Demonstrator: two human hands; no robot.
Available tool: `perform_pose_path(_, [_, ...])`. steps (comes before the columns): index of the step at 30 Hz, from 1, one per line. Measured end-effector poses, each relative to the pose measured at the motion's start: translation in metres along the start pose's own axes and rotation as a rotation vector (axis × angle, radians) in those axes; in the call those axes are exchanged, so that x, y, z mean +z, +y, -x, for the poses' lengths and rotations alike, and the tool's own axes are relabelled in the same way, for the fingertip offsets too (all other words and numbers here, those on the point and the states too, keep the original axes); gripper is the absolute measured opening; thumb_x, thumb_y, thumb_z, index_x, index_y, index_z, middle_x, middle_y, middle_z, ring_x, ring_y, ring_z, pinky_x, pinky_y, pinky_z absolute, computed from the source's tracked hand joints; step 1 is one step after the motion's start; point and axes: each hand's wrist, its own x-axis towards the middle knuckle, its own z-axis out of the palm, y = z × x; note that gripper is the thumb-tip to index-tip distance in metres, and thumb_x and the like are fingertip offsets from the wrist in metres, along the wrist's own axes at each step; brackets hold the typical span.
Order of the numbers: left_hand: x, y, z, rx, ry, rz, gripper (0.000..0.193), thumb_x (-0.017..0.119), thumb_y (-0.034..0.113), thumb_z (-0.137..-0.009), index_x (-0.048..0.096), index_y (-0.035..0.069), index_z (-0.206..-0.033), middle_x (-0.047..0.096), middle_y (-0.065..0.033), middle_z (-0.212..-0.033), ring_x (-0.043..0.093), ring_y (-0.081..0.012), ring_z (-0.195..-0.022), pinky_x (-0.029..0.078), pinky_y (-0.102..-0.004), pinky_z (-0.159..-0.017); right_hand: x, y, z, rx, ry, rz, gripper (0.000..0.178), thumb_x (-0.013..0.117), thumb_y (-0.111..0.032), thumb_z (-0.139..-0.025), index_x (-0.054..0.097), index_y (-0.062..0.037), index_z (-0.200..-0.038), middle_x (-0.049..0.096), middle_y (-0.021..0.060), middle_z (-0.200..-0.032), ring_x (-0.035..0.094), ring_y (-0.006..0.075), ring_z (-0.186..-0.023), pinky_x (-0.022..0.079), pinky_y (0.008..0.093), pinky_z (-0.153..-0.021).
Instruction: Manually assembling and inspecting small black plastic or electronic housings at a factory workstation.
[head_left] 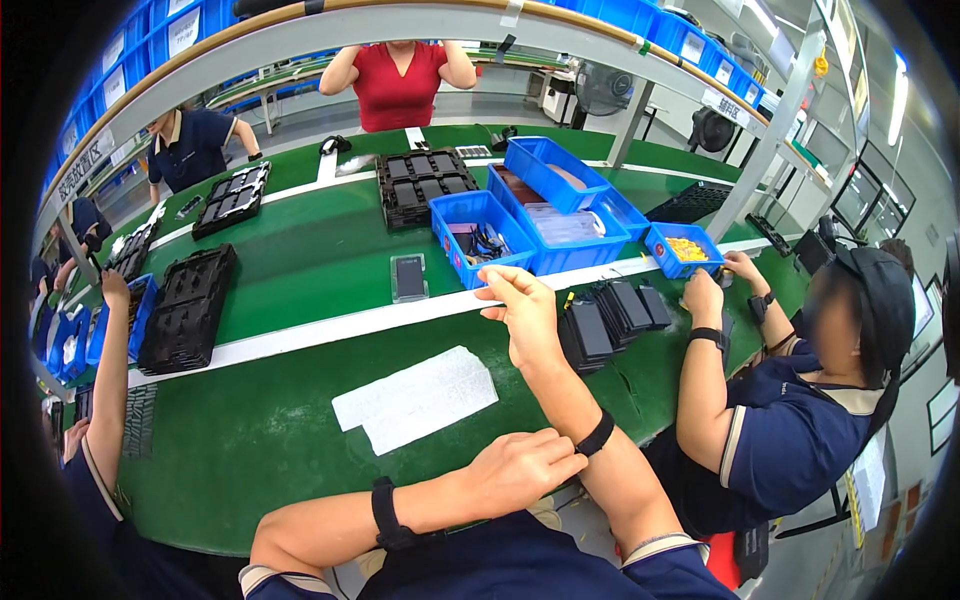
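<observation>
My left hand [520, 468] lies across my right forearm, its fingers curled closed at the black wristband [596, 434] there; they seem to pinch its edge. My right hand [525, 310] is raised above the green bench [260, 440], palm turned inward. Its fingers are loosely bent and apart, with nothing visible in them. A second black wristband [388, 512] circles my left wrist. Left of my right hand a white foam sheet [420, 398] lies flat on the bench. Just right of that forearm stand stacked dark rectangular devices [605, 322].
Beyond my hands are a dark device in a clear tray [408, 278], blue bins [483, 240] and black trays [425, 185]. A co-worker [790, 420] at right reaches to a blue bin of yellow pieces [685, 250]. Another person's arm [115, 370] is at left. A shelf frame crosses overhead.
</observation>
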Motion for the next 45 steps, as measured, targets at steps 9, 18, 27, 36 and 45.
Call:
perform_pose_path(9, [-0.022, -0.008, -0.033, 0.003, -0.029, 0.134, 0.014, 0.066, 0.014, -0.075, 0.06, 0.006, -0.085, 0.059, -0.0051, -0.083, 0.057, -0.0238, -0.081, 0.048, -0.0358, -0.068, 0.012, 0.019, 0.006, -0.376, -0.059, 0.545, 0.012, 0.063, -0.01, -0.081, 0.068, -0.0031, -0.09, 0.066, 0.0084, -0.08, 0.059, 0.0093, -0.063, 0.044, 0.0251, -0.054])
perform_pose_path(18, [-0.032, -0.02, -0.046, -0.302, -0.191, 0.407, 0.014, 0.062, 0.012, -0.08, 0.058, 0.0, -0.085, 0.063, -0.0144, -0.078, 0.06, -0.0285, -0.07, 0.047, -0.0372, -0.065, 0.009, 0.023, 0.006, 0.288, -0.326, 0.32, 0.019, 0.06, -0.016, -0.087, 0.065, -0.0026, -0.099, 0.066, 0.0054, -0.09, 0.06, 0.0107, -0.073, 0.046, 0.0225, -0.06])
perform_pose_path(27, [-0.027, -0.025, -0.035, -0.314, -0.145, 0.597, 0.013, 0.063, 0.012, -0.083, 0.061, 0.001, -0.089, 0.064, -0.0097, -0.079, 0.061, -0.02, -0.071, 0.046, -0.0307, -0.065, -0.004, 0.039, -0.006, 0.138, -0.327, 0.65, 0.018, 0.061, -0.014, -0.085, 0.066, -0.0021, -0.097, 0.068, 0.0066, -0.085, 0.061, 0.0101, -0.066, 0.047, 0.0227, -0.057])
perform_pose_path(36, [-0.016, -0.034, -0.04, -0.281, -0.078, 0.238, 0.019, 0.067, 0.018, -0.073, 0.064, 0.002, -0.084, 0.061, -0.0132, -0.08, 0.061, -0.0307, -0.076, 0.048, -0.0394, -0.066, 0.026, 0.049, 0.013, -0.277, -0.474, 0.971, 0.014, 0.06, -0.017, -0.079, 0.069, -0.0083, -0.085, 0.066, 0.0128, -0.073, 0.064, 0.0286, -0.069, 0.05, 0.0385, -0.065])
perform_pose_path(45, [-0.036, -0.029, -0.015, -0.476, 0.201, 0.273, 0.025, 0.07, 0.027, -0.078, 0.057, 0.006, -0.079, 0.059, -0.0076, -0.075, 0.06, -0.0214, -0.065, 0.046, -0.0349, -0.058, 0.005, 0.023, -0.016, 0.211, -0.322, 0.273, 0.018, 0.061, -0.016, -0.085, 0.065, -0.0046, -0.099, 0.067, 0.0065, -0.086, 0.061, 0.0117, -0.065, 0.047, 0.0227, -0.055])
